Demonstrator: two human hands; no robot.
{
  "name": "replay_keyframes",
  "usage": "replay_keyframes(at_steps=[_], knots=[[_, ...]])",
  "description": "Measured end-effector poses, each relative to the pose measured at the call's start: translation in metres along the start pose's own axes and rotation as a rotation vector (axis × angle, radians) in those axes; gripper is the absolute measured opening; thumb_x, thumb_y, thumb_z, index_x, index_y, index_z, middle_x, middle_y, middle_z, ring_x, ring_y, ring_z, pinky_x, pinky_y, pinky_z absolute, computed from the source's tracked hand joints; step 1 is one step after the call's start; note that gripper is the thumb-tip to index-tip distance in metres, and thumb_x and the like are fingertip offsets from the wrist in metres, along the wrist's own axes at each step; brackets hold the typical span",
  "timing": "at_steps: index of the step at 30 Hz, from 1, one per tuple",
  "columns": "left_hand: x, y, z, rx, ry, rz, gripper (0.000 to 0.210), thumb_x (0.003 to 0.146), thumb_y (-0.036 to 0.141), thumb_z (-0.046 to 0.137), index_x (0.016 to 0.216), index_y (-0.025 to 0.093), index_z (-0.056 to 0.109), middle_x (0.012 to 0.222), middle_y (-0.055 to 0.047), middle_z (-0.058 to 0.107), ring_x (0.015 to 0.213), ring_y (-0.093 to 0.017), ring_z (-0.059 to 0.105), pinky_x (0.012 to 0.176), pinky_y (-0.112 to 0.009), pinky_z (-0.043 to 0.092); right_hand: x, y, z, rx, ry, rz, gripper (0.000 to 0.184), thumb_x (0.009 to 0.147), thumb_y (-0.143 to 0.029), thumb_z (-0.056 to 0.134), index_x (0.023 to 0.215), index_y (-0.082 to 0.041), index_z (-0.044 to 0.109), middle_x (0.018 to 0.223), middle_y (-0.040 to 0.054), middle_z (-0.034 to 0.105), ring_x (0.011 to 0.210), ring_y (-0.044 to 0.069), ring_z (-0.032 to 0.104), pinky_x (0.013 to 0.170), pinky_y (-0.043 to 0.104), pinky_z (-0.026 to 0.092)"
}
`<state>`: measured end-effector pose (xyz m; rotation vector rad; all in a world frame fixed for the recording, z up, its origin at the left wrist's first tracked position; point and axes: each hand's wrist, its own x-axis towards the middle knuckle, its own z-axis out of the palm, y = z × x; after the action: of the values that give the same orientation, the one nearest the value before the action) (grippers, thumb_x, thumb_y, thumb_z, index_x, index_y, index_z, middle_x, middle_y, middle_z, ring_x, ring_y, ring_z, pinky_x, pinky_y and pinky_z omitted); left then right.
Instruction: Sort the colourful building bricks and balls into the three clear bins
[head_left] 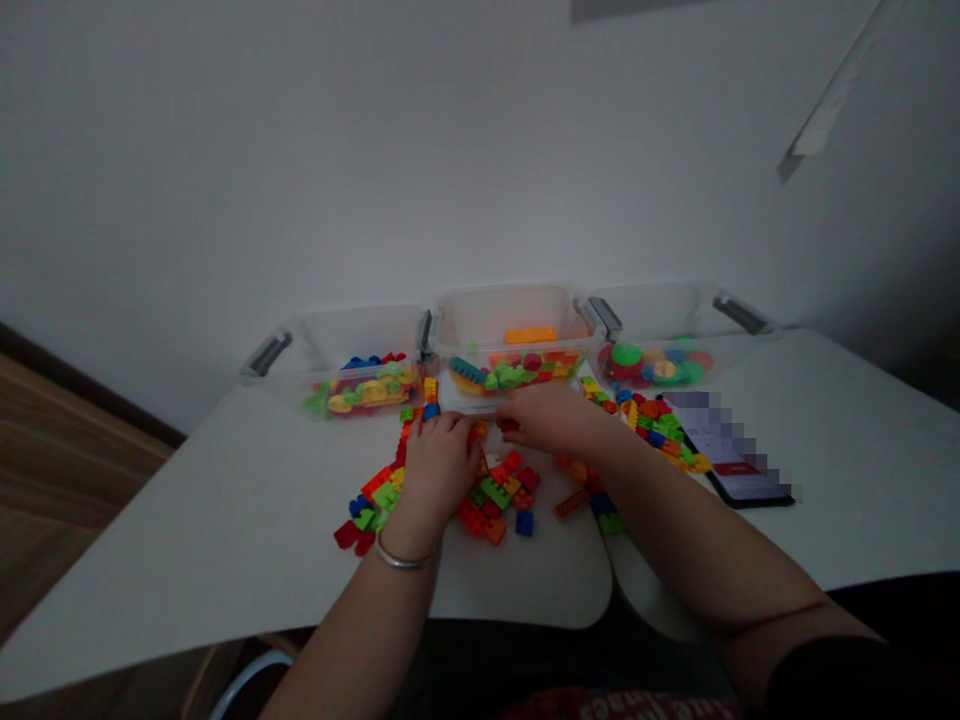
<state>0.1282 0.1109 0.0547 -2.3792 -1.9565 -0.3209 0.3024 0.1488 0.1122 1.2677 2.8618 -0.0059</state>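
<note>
My left hand (439,462) rests palm down over the left part of a pile of toy building bricks (495,490), its fingers apart and thumb toward the middle. Some bricks beneath it are hidden. My right hand (553,418) is just beyond the pile, in front of the middle bin, fingers bent together around a small red brick (509,425). More bricks spread left of my left wrist, among them a dark red one (346,534). A blue brick (524,523) and a long orange-brown brick (572,504) lie near the pile's front edge.
Three clear plastic bins stand along the wall: a left bin (360,330), a middle bin (510,300) and a right bin (660,305), each holding colourful pieces. More bricks (652,428) lie beyond my right forearm, beside a phone (731,455). The white table (247,540) has a curved front edge.
</note>
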Motion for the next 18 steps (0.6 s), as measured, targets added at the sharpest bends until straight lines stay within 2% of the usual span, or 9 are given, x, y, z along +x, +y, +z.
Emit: replay_keyframes(at_steps=[3, 6, 11, 14, 18], knots=[[-0.001, -0.001, 0.001, 0.002, 0.008, 0.008, 0.033, 0.089, 0.026, 0.049, 0.117, 0.019, 0.066, 0.121, -0.011, 0.067, 0.114, -0.031, 0.059, 0.111, -0.055, 0.034, -0.010, 0.007, -0.018, 0.056, 0.176, -0.008, 0.020, 0.091, -0.033, 0.057, 0.099, -0.023, 0.072, 0.099, 0.0054, 0.075, 0.089, 0.022, 0.067, 0.068, 0.029, 0.044], [-0.001, -0.003, 0.001, -0.007, 0.008, 0.002, 0.034, 0.089, 0.026, 0.048, 0.117, 0.019, 0.066, 0.121, -0.011, 0.067, 0.115, -0.031, 0.059, 0.112, -0.055, 0.034, -0.020, 0.023, -0.032, 0.091, 0.412, 0.017, 0.023, 0.092, -0.036, 0.056, 0.105, -0.023, 0.071, 0.101, 0.0058, 0.074, 0.094, 0.022, 0.065, 0.079, 0.032, 0.044], [-0.002, -0.005, 0.001, -0.023, 0.009, -0.006, 0.035, 0.089, 0.026, 0.049, 0.119, 0.019, 0.066, 0.123, -0.011, 0.067, 0.116, -0.030, 0.059, 0.112, -0.055, 0.034, -0.027, 0.055, -0.035, 0.115, 0.713, 0.252, 0.028, 0.092, -0.036, 0.052, 0.105, -0.021, 0.072, 0.102, 0.0078, 0.074, 0.096, 0.025, 0.063, 0.088, 0.038, 0.042], [-0.003, -0.005, 0.001, -0.029, 0.015, -0.013, 0.035, 0.089, 0.026, 0.050, 0.119, 0.021, 0.066, 0.123, -0.010, 0.067, 0.116, -0.030, 0.059, 0.112, -0.055, 0.034, -0.025, 0.068, -0.027, 0.137, 0.812, 0.369, 0.030, 0.093, -0.037, 0.050, 0.106, -0.020, 0.071, 0.102, 0.0088, 0.074, 0.095, 0.026, 0.063, 0.087, 0.039, 0.043], [-0.003, -0.004, 0.001, -0.034, 0.010, -0.015, 0.035, 0.088, 0.024, 0.049, 0.120, 0.021, 0.065, 0.123, -0.010, 0.066, 0.117, -0.030, 0.059, 0.112, -0.054, 0.034, -0.017, 0.078, -0.016, 0.169, 0.799, 0.414, 0.030, 0.091, -0.038, 0.052, 0.103, -0.020, 0.072, 0.101, 0.0088, 0.074, 0.094, 0.027, 0.062, 0.086, 0.040, 0.044]])
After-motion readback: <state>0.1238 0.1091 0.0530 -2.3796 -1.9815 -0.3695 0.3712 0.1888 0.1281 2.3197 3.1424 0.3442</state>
